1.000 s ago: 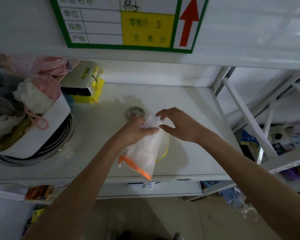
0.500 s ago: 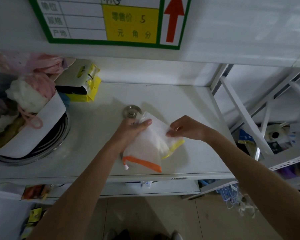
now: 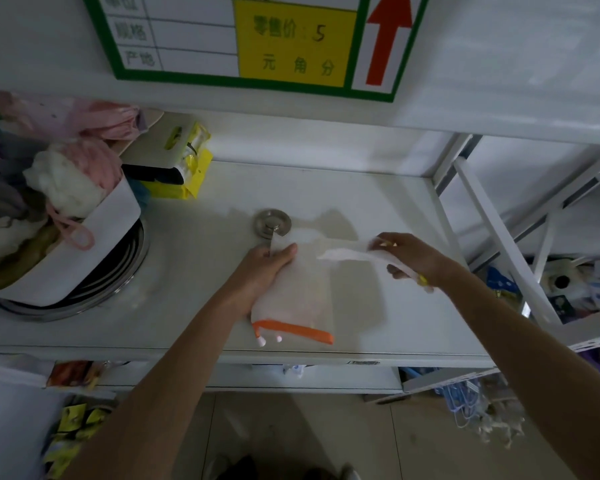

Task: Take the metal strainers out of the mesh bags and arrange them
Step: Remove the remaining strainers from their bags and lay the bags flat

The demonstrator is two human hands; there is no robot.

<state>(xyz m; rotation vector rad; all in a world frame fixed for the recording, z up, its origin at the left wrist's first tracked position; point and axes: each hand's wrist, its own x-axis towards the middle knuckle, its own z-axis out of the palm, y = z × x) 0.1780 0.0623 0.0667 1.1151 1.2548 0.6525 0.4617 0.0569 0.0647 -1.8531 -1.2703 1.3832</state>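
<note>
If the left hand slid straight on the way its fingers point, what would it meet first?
Probably the round metal strainer lying on the shelf just beyond the left hand, which holds the orange-trimmed mesh bag. Depth is unclear; it may pass slightly to the strainer's right.

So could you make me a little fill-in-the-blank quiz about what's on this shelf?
1. The mesh bag under the left hand has a drawstring edge coloured ____.
2. The arrow on the price sign is coloured ____.
3. The handwritten number on the sign's yellow panel is ____.
4. The round metal strainer lies on the white ____.

Missing words: orange; red; 5; shelf
</note>
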